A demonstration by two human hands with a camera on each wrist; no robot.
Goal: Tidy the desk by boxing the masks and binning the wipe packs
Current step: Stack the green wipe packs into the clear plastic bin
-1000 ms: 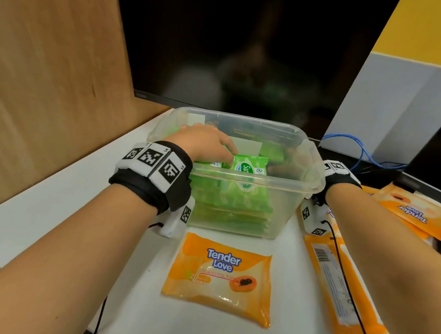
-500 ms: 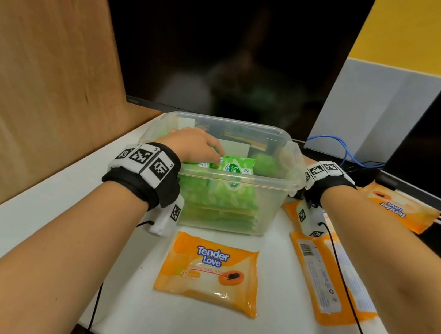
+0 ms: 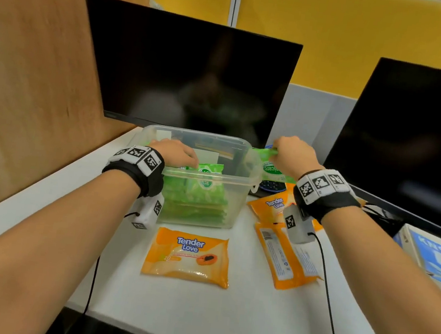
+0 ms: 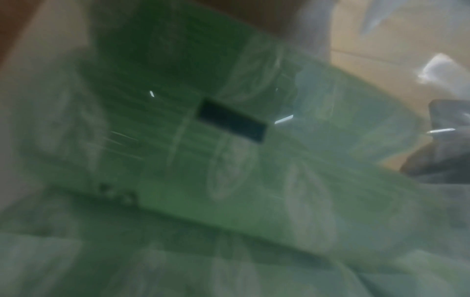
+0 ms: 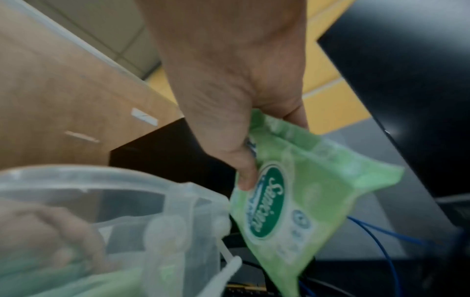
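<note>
A clear plastic bin (image 3: 242, 182) stands in front of the left monitor with several green wipe packs (image 3: 196, 194) stacked inside. My left hand (image 3: 176, 154) is inside the bin, and its fingers lie over the tops of those packs. The left wrist view shows only blurred green wrapper (image 4: 229, 160). My right hand (image 3: 291, 153) pinches another green wipe pack (image 3: 272, 169) by its upper edge. That pack hangs just outside the bin's right rim (image 5: 142, 180). In the right wrist view the thumb (image 5: 244, 170) presses the front of the green pack (image 5: 300, 203).
Three orange wipe packs lie on the white desk: one in front of the bin (image 3: 187, 258), two to its right (image 3: 286, 256) (image 3: 273, 204). A KN95 mask box (image 3: 432, 256) sits at the right edge. Two dark monitors (image 3: 186, 75) stand behind, with blue cables (image 5: 381, 233).
My right hand came up from behind the bin's right side and now holds a green pack level with the rim. My left hand stayed on the packs. The head view tilted upward.
</note>
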